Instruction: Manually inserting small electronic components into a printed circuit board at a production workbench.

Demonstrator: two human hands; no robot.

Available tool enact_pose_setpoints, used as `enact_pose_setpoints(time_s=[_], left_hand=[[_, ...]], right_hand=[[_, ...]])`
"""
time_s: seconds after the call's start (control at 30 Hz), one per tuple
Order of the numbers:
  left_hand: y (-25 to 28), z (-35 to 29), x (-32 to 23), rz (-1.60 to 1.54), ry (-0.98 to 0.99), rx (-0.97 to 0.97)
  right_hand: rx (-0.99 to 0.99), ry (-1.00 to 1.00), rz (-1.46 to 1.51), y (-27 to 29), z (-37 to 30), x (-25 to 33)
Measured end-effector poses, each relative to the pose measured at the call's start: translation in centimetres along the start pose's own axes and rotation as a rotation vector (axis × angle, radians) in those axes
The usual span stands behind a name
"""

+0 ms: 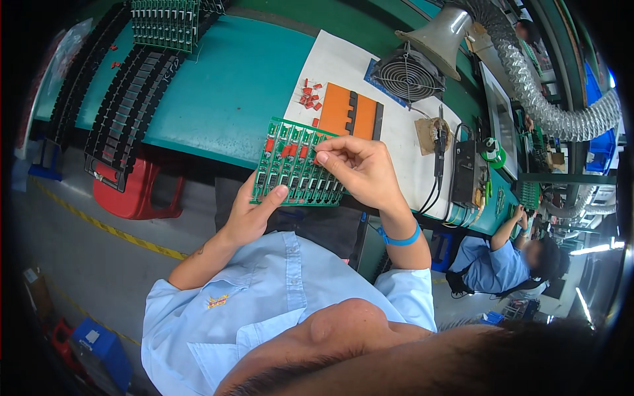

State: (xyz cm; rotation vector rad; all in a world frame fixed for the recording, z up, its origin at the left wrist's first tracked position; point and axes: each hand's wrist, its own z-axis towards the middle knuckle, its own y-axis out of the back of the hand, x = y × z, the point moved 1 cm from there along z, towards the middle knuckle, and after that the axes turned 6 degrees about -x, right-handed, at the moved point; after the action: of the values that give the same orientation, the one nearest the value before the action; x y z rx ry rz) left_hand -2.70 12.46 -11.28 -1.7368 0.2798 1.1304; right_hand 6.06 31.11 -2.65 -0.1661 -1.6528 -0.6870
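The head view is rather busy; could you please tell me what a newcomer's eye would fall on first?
Probably the green circuit board with its red components, held in the left hand near the centre, with the right hand at its right side. Next might come the silver flexible duct curving through the upper right, then the red stool by the bench at left.

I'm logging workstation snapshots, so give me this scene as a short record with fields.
Left hand: holds the green circuit panel at its lower left
Right hand: pinching at the panel's upper right; any held part unclear
Panel parts: a few red components
Workbench: white mat, loose red components, orange block, black fan
Far left: black racks, another green panel
Right: seated co-worker
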Motion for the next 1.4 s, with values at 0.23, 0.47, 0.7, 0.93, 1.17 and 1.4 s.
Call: enact_pose_setpoints(time_s=[0.23,0.47,0.7,0.93,1.17,1.4], left_hand=[[1.1,-0.4,-0.3,-0.049,0.053,-0.03],[3.8,-2.1,-0.5,-0.141,0.024,-0.111],[4.8,-2.6,-0.2,-0.226,0.001,-0.156],[4.8,-2.8,-0.1,-0.173,-0.019,-0.144],[5.2,-2.7,-0.2,-0.191,-0.027,-0.113],[4.5,-1.8,0.3,-0.205,-0.033,-0.048]], right_hand=[[-0.106,0.321,-0.339,-0.9,1.4,1.0],[-0.098,0.382,-0.503,2.8,4.3,-1.9],[-0.056,0.51,-0.668,1.3,5.2,-3.4],[-0.092,0.649,-0.728,-0.3,6.9,-4.3],[-0.16,0.674,-0.483,1.2,6.5,-3.6],[-0.089,0.257,-0.195,3.7,4.5,-1.9]])
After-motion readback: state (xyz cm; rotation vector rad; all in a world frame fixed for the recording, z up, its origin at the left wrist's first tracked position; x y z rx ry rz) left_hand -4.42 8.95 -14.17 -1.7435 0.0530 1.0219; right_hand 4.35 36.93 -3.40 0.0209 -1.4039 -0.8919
